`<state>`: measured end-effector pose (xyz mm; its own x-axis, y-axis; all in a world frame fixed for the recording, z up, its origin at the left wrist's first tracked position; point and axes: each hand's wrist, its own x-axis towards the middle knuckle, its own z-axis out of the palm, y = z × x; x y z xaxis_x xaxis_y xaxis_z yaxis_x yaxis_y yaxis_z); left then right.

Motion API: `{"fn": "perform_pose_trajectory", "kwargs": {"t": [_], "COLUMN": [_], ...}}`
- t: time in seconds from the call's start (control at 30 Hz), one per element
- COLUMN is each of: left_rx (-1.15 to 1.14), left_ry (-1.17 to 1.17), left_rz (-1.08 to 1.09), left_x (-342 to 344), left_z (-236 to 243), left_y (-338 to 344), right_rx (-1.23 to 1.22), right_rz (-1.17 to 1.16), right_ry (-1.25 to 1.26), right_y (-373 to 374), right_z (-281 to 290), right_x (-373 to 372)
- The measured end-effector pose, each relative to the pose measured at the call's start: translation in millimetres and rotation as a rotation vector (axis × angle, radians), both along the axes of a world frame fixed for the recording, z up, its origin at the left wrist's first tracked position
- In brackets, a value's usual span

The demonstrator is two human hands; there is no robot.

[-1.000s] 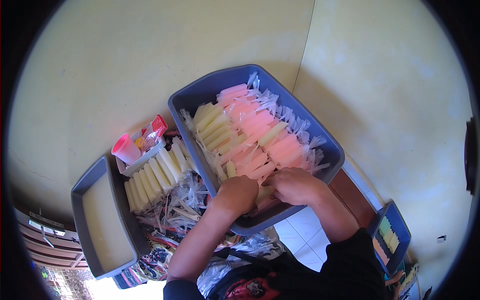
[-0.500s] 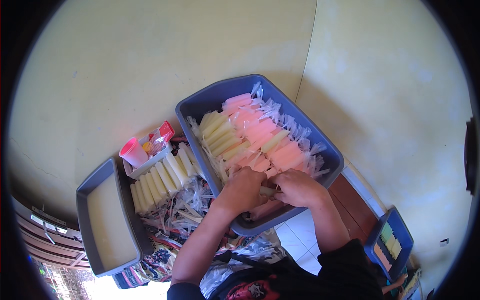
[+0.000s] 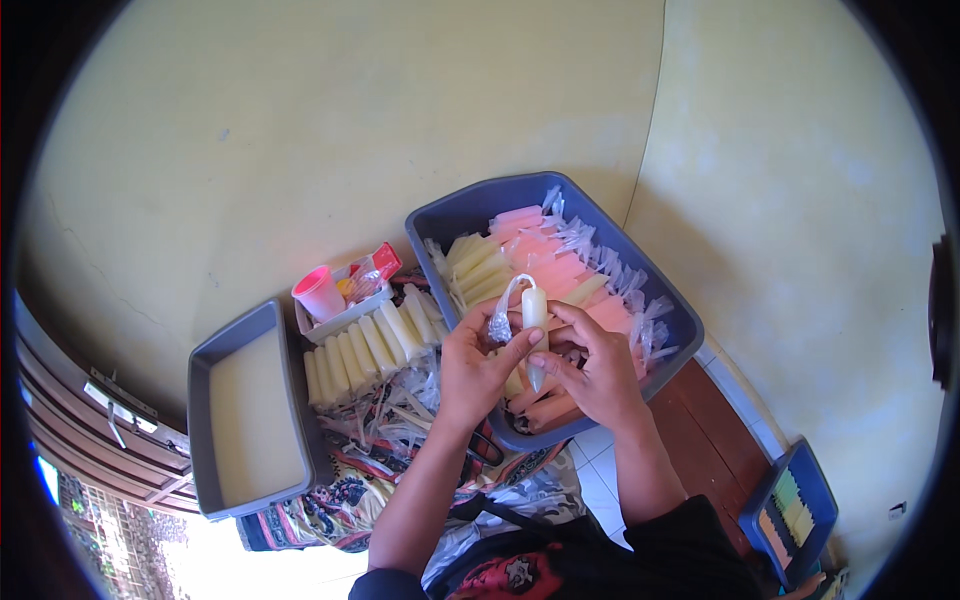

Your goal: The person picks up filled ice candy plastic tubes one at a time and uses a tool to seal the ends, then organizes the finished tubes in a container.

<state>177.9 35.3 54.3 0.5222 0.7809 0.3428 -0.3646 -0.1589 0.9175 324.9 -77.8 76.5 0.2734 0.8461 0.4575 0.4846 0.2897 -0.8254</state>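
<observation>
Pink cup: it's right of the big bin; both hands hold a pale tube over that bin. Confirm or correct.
Wrong side: the head view shows the pink cup left of the big bin. The left hand and right hand do hold a pale tube over it.

Black top [image 3: 660, 550] with red print [image 3: 512, 577]

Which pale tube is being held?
The pale tube pinched between the left hand and right hand, its plastic tail curling over; other pale tubes sit in the big tub or the row left of it.
</observation>
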Motion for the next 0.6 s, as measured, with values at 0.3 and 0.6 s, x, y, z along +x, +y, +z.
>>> {"fn": "perform_pose_trajectory", "kwargs": {"t": [0.3,0.6], "left_rx": [-0.110,-0.017], "left_ry": [-0.069,0.110], "left_rz": [0.498,0.706], "left_x": [-101.1,-152.0], "left_z": [10.5,12.2], "left_y": [-28.3,-40.2], "right_rx": [0.083,0.066], "right_rz": [0.097,0.213], "right_ry": [-0.068,-0.103], "right_y": [27.2,38.6], "right_z": [10.3,-8.7], "right_x": [-105.8,-155.1]}}
